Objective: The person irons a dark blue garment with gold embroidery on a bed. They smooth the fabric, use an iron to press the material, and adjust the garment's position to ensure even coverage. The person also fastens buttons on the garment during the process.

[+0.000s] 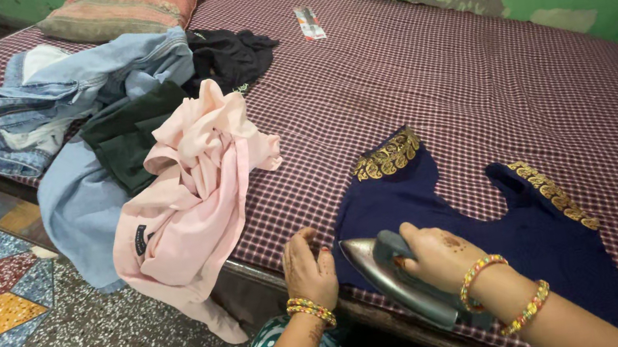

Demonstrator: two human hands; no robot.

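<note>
head cam | you look down and forward from head height | bed (pixel 473 67) fills 10 to 3 o'clock | hands close at 6

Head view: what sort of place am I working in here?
Probably a bedroom in a home: a bed with a checked sheet and a pillow, a heap of clothes, and the right hand running an iron over a navy garment.

A flat, narrow rectangular packet (pixel 309 23), white with red and dark printing, lies near the bed's far edge. A small dark rectangular label (pixel 140 239) sits on the pink garment overhanging the near edge.
</note>
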